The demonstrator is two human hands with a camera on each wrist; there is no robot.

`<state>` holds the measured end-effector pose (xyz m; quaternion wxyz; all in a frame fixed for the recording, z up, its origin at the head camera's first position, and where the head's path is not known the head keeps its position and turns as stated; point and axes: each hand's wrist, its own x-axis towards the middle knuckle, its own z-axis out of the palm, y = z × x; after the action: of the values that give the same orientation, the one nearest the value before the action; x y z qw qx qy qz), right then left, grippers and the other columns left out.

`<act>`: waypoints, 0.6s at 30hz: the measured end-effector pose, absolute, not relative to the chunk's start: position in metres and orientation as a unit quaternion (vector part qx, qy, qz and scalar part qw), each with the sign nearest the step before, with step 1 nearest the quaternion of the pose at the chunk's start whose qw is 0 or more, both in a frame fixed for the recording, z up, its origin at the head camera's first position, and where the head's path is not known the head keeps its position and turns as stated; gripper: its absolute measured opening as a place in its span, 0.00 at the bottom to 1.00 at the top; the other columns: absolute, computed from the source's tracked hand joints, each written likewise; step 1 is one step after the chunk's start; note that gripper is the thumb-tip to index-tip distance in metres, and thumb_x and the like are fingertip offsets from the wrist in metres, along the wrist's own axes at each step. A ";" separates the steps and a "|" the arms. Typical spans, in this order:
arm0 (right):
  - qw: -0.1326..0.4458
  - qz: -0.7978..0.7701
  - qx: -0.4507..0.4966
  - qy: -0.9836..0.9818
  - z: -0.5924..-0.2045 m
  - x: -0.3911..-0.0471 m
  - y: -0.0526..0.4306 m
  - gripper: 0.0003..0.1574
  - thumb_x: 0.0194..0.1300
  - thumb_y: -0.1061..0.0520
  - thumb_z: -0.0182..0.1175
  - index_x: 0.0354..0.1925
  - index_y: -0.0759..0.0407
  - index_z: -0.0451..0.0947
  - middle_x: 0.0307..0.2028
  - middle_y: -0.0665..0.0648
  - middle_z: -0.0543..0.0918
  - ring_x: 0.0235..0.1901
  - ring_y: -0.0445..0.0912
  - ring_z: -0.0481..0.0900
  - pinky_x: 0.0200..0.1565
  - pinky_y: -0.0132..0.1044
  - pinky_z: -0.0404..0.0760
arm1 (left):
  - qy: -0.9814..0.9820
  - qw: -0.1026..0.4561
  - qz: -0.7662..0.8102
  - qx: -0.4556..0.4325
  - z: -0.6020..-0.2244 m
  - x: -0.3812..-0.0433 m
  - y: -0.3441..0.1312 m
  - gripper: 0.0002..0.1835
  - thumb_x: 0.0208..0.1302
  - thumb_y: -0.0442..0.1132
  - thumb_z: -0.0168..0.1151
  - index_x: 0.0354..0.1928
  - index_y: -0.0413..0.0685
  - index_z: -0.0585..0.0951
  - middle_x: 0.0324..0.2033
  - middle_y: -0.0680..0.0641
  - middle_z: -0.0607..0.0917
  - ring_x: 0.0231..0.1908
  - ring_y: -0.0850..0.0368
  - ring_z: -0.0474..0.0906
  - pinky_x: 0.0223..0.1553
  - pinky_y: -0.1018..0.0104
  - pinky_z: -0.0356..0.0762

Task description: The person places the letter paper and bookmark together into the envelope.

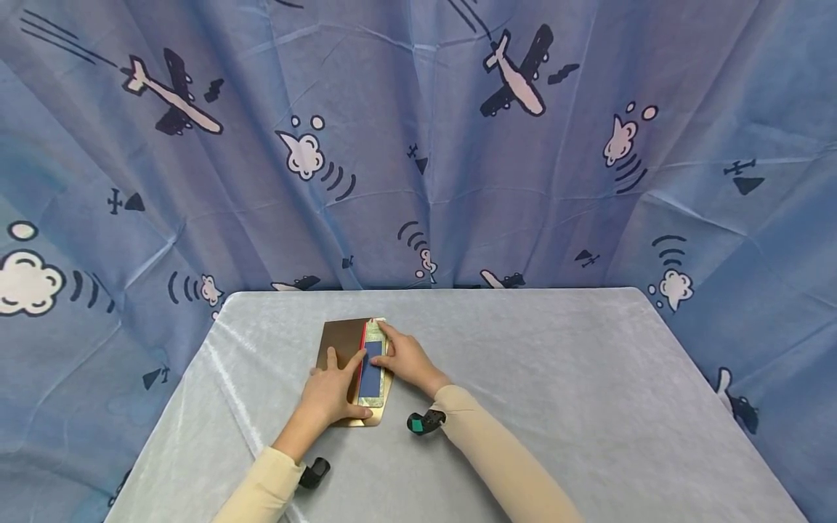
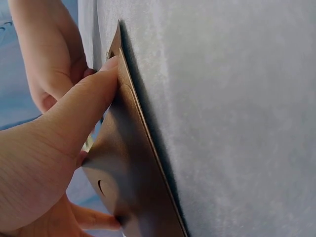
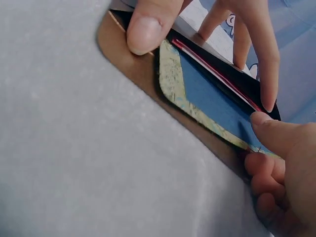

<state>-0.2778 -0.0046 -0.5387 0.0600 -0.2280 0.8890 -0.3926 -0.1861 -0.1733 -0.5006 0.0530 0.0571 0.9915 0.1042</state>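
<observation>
On the table lies a flat brown folder point(image 1: 343, 335), with a dark gap along its side in the right wrist view. A thin blue booklet point(image 1: 370, 379) with a patterned pale green border sits at that gap; a red strip point(image 3: 217, 73) runs along its inner edge. My left hand point(image 1: 325, 393) spreads over the folder, its thumb near the lower right corner and straight fingers farther up. With thumb above and curled fingers below, my right hand point(image 1: 410, 361) pinches the booklet's outer edge. How far the booklet reaches inside is hidden.
A pale grey cloth point(image 1: 556, 378) covers the table. Behind it hangs a blue curtain point(image 1: 418, 145) printed with planes and clouds. Black straps with small devices point(image 1: 426, 422) sit at both wrists.
</observation>
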 end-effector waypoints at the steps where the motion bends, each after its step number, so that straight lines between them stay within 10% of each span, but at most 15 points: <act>1: 0.061 -0.400 -0.229 0.885 -0.539 -0.278 -0.003 0.51 0.59 0.52 0.71 0.75 0.58 0.58 0.19 0.48 0.74 0.18 0.36 0.68 0.29 0.30 0.71 | 0.992 0.053 0.104 0.057 -0.501 -0.186 -0.173 0.61 0.35 0.63 0.81 0.75 0.58 0.62 0.68 0.18 0.61 0.49 0.14 0.74 0.43 0.36 0.80; 18: 0.079 -0.358 -0.263 0.892 -0.537 -0.276 0.016 0.58 0.55 0.49 0.74 0.76 0.57 0.56 0.21 0.47 0.73 0.20 0.36 0.67 0.29 0.29 0.70 | 0.991 0.053 0.104 0.058 -0.502 -0.186 -0.173 0.62 0.34 0.65 0.81 0.75 0.58 0.62 0.68 0.18 0.61 0.50 0.14 0.74 0.43 0.36 0.80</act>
<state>-0.2762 0.0163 -0.5373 0.0792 -0.2630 0.8925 -0.3579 -0.1857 -0.1732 -0.5021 0.0531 0.0584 0.9914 0.1045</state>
